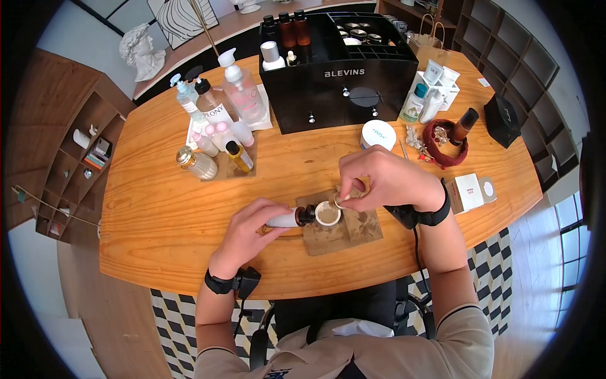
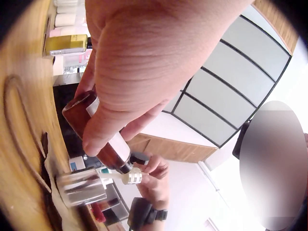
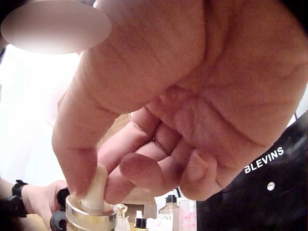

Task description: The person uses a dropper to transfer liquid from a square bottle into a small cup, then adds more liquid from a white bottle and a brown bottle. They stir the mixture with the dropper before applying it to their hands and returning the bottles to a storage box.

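Observation:
My left hand (image 1: 247,232) grips a brown bottle (image 2: 115,153) with a white label, tilted so that its dark neck lies beside a round white-rimmed jar (image 1: 327,222). That jar (image 2: 83,187) looks silver-sided in the left wrist view. My right hand (image 1: 382,178) pinches a dropper (image 2: 132,176) by its pale bulb (image 3: 96,190), just above the jar's right side. A shiny metallic collar (image 3: 91,219) shows below the bulb. In the left wrist view the bottle's neck is close to the dropper; whether they touch, I cannot tell.
A brown sheet (image 1: 363,234) lies under the jar. Pump bottles (image 1: 243,98) and a yellow bottle (image 1: 240,156) stand at the left. Behind are a black organizer (image 1: 290,95) and a white tub (image 1: 379,134). A red round tray (image 1: 435,158) and small boxes (image 1: 468,191) are at the right.

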Motion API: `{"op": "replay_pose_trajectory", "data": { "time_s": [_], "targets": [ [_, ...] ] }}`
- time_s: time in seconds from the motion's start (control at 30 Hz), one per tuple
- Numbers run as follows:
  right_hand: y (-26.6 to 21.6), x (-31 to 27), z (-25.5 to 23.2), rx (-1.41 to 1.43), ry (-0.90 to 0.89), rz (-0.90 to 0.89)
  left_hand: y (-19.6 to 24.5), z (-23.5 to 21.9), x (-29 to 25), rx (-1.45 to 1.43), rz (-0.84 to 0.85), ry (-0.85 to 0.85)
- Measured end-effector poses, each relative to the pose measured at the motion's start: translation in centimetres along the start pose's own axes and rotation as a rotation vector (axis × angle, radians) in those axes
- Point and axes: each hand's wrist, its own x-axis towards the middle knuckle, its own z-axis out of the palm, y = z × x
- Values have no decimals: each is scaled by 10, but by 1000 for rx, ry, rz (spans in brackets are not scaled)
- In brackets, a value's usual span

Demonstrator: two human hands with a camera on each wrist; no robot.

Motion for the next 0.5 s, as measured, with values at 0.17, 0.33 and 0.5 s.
{"op": "replay_pose_trajectory", "data": {
  "time_s": [0.17, 0.33, 0.5],
  "targets": [
    [4, 6, 12, 41, -46, -20, 0, 0, 0, 0, -5, -3],
    [0, 3, 4, 19, -52, -16, 0, 0, -1, 6, -7, -2],
    [6, 8, 15, 29, -66, -5, 1, 0, 0, -7, 8, -6]
  ]
}}
